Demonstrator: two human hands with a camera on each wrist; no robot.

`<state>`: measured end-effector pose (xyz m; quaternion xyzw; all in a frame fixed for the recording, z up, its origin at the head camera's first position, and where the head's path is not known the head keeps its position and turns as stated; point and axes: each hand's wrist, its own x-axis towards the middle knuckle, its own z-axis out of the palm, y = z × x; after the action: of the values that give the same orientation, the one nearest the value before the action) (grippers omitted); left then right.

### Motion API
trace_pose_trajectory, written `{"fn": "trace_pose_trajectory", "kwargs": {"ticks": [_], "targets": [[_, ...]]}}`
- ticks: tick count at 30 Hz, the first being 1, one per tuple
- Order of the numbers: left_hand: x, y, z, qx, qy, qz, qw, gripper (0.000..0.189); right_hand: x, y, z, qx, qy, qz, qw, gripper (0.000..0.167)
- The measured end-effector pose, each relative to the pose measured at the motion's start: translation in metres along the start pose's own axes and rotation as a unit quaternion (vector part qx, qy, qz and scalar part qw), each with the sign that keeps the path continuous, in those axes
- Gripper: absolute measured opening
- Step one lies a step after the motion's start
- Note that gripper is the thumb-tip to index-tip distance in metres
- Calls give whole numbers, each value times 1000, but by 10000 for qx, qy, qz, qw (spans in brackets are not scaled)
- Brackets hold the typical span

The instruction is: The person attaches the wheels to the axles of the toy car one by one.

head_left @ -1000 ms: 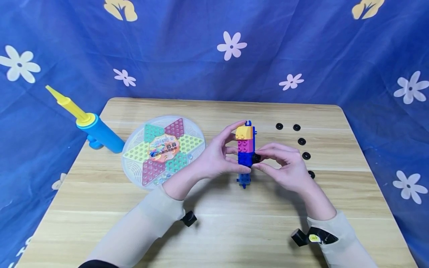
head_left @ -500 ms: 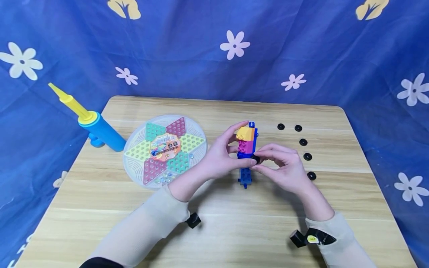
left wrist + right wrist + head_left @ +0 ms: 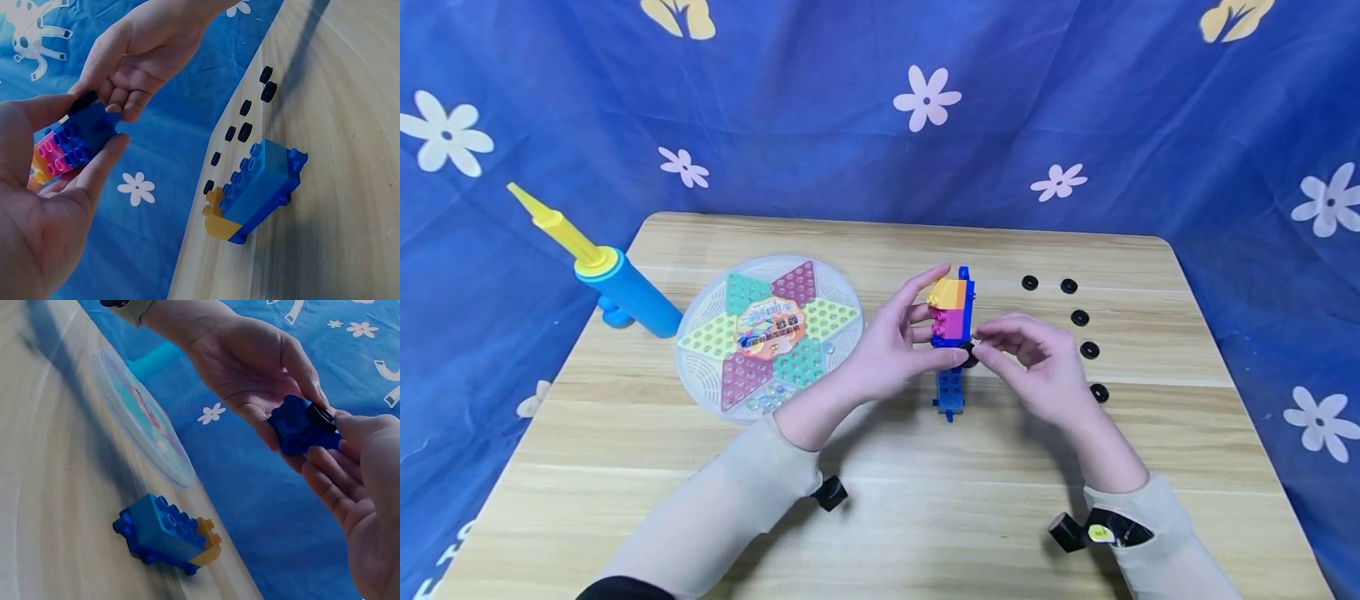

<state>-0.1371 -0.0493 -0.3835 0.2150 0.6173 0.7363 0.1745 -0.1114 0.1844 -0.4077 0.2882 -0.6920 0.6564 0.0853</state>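
Note:
My left hand point(image 3: 891, 354) holds a toy block car point(image 3: 953, 323) above the table, its yellow, pink and blue blocks on a dark blue base. The car is tipped sideways, the base facing right. A black wheel point(image 3: 320, 417) sits against the base, with the left thumb at its edge. My right hand point(image 3: 1037, 371) has its thumb on the wheel and its curled fingers at the base. Below stands a second block car point(image 3: 256, 187), blue and yellow on a dark blue base, partly hidden in the head view.
Several loose black wheels point(image 3: 1079, 317) lie on the table point(image 3: 925, 517) to the right. At the left is a round Chinese checkers board point(image 3: 696, 387) with glass marbles. Beyond it stands a blue and yellow hand pump point(image 3: 636, 296). Blue cloth point(image 3: 820, 125) surrounds the table.
The held car has been turned so its base faces more to the right and its studs to the left. The left thumb has come to the wheel; the right fingers have shifted slightly around it.

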Motion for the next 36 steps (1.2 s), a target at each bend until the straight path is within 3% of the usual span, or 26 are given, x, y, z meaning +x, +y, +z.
{"fn": "trace_pose_trajectory", "kwargs": {"ticks": [5, 9, 16, 22, 27, 36], "targets": [[0, 0, 2, -150, -287, 176, 9993, 96, 2, -1, -1, 117, 165, 551, 9983, 29], [0, -4, 4, 30, -515, 411, 9978, 91, 4, -1, -1, 85, 163, 744, 9971, 35], [0, -7, 3, 417, -538, 611, 9958, 85, 4, -2, 2, -86, -69, 1044, 9945, 34], [-1, -7, 2, 342, -641, 607, 9955, 84, 3, -3, 2, -151, -25, 1051, 9943, 34], [-1, -6, 2, 309, -506, 445, 9973, 78, 3, -4, 4, 8, 94, 1027, 9947, 33], [-2, -4, 2, 805, -424, 416, 9950, 71, 1, -4, 5, 479, 229, 893, 9946, 32]]}}
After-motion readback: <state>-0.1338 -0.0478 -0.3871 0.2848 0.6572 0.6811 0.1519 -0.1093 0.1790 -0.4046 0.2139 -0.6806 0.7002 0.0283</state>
